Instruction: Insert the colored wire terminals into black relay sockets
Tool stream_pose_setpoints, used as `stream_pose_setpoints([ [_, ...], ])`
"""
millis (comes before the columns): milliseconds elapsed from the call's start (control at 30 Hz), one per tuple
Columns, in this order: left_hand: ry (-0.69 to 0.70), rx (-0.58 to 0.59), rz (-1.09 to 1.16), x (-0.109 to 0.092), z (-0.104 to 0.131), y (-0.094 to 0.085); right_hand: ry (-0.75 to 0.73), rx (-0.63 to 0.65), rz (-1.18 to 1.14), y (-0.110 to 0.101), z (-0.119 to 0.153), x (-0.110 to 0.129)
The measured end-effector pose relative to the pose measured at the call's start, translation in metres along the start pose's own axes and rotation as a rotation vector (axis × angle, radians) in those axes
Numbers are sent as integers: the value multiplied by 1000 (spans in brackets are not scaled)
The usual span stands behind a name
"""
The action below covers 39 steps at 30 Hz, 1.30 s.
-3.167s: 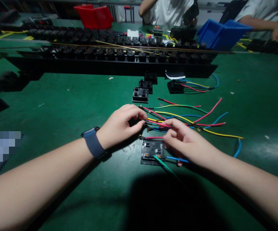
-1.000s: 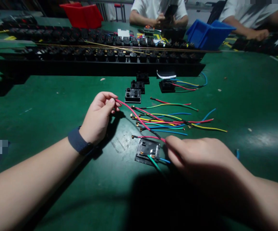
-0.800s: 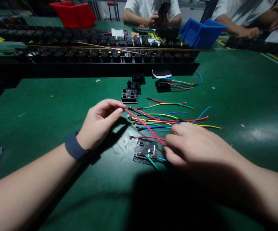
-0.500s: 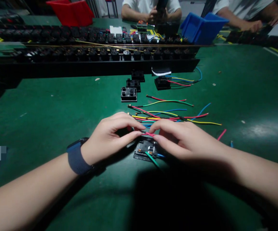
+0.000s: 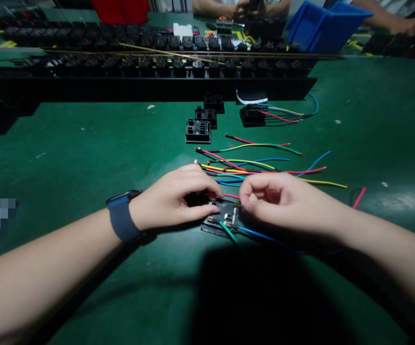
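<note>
A small black plastic housing (image 5: 225,212) lies tilted in front of me on the table. A green wire (image 5: 228,231) and a blue wire (image 5: 256,233) with brass-coloured terminals are set in its near side. My left hand (image 5: 182,196) grips the housing's far left edge between thumb and fingers. Closed in a pinch at the housing's far right corner, my right hand (image 5: 277,201) holds a red wire, its tip mostly hidden by the fingers. A short red piece (image 5: 232,195) shows between the hands.
Loose coloured wires (image 5: 258,170) lie just beyond my hands. Past them sit several black housings (image 5: 198,132) and a wired black housing (image 5: 252,116). A long black rack of parts (image 5: 150,88) crosses the back, with a blue bin (image 5: 324,28) and red bin (image 5: 121,9). Co-workers' hands (image 5: 409,25) appear behind.
My hands have drawn apart slightly. The left has come onto the housing; the right has moved right with fingers more curled. The view has tipped down, and more of the blue wire shows.
</note>
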<state>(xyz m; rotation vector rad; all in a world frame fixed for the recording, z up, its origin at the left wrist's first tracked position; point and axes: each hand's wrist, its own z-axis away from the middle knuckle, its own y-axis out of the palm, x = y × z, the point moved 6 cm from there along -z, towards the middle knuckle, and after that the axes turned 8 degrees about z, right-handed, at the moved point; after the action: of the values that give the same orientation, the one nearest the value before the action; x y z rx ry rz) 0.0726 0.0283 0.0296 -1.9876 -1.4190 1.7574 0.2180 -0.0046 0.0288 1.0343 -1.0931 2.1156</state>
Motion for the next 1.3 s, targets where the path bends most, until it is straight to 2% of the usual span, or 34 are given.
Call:
stream_pose_setpoints([
  [267, -18, -1, 73, 1, -3, 0, 69, 128, -158, 15, -5, -13],
  [533, 17, 15, 98, 1, -2, 0, 71, 148, -190, 17, -10, -17],
  [667, -7, 25, 77, 2, -3, 1, 93, 165, -177, 19, -10, -19],
  [1000, 50, 28, 74, 0, -3, 1, 121, 181, -155, 21, -9, -19],
  [1200, 108, 38, 44, -4, -2, 1, 211, 253, 8, 20, -6, -27],
  [1300, 123, 56, 51, -6, -2, 1, 207, 284, 31, 22, -5, -28],
])
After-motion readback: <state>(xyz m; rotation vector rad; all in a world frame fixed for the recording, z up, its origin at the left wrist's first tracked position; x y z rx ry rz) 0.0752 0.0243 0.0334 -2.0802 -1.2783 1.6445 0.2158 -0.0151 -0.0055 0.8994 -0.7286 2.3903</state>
